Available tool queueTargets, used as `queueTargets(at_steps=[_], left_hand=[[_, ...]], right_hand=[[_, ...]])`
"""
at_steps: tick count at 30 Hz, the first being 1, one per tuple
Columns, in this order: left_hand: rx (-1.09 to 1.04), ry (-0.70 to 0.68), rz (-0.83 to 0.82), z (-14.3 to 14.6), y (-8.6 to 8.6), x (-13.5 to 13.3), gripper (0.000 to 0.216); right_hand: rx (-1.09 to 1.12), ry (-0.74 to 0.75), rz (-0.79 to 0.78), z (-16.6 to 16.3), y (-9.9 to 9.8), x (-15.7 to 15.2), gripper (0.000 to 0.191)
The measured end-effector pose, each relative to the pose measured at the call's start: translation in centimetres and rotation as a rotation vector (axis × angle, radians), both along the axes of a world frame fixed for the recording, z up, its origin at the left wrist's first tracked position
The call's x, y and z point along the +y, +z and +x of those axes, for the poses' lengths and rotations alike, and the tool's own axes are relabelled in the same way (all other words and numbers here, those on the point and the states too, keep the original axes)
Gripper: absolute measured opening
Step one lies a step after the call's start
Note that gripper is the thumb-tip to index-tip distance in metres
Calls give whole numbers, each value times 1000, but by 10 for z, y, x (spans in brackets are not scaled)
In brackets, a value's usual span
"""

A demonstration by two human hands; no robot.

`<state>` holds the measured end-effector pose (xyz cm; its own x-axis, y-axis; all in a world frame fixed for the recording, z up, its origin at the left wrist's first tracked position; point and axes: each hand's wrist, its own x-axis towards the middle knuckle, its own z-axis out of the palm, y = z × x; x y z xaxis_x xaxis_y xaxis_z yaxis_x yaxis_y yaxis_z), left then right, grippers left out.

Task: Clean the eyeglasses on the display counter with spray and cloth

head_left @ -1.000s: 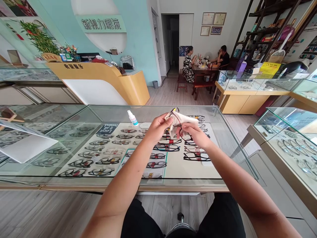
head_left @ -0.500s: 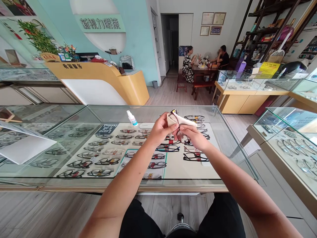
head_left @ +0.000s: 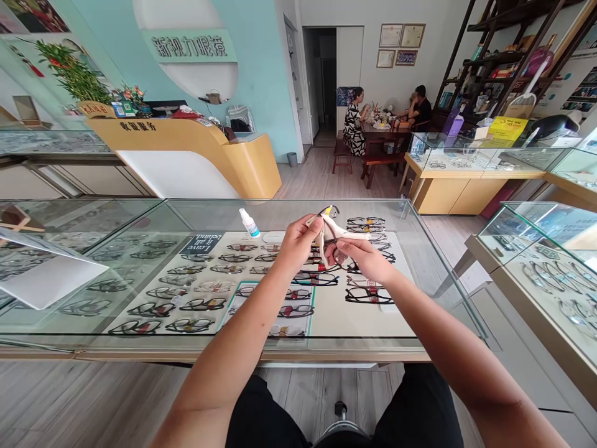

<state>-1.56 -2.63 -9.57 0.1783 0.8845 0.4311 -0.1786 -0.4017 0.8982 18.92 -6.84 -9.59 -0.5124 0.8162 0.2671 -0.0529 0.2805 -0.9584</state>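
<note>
Both my hands are raised over the glass display counter (head_left: pixel 420 249). My left hand (head_left: pixel 298 242) pinches a pair of dark-rimmed glasses (head_left: pixel 329 224) near the hinge. My right hand (head_left: pixel 364 256) is closed on a cream cleaning cloth (head_left: pixel 347 234) pressed around the glasses. A small white spray bottle (head_left: pixel 249 223) with a blue label stands on the glass, left of my hands. Rows of glasses frames (head_left: pixel 196 292) lie on trays under the glass.
A white folded sheet (head_left: pixel 46 277) lies on the counter at left. More glass cases (head_left: pixel 545 261) stand to the right, a curved yellow reception desk (head_left: pixel 196 149) behind. Two people (head_left: pixel 387 115) sit at a table at the back.
The cloth, draped wide over the glasses a second ago, is now bunched narrower. The glasses have tilted, with a temple now sticking up. My hands stay close together.
</note>
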Motion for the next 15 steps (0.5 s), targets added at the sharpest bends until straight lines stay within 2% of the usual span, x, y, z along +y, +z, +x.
queueTargets(at_steps=[7,9,15], left_hand=[[-44,-252,-85,-6,4,4,48],[-30,-262,-89,-6,2,3,47],[4,-170,-50,-1,2,-3,51]], right_hand=[[-5,-92,41,7,2,6,50],[-1,-95,42,7,3,6,49],[24,-88,51,6,2,5,53]])
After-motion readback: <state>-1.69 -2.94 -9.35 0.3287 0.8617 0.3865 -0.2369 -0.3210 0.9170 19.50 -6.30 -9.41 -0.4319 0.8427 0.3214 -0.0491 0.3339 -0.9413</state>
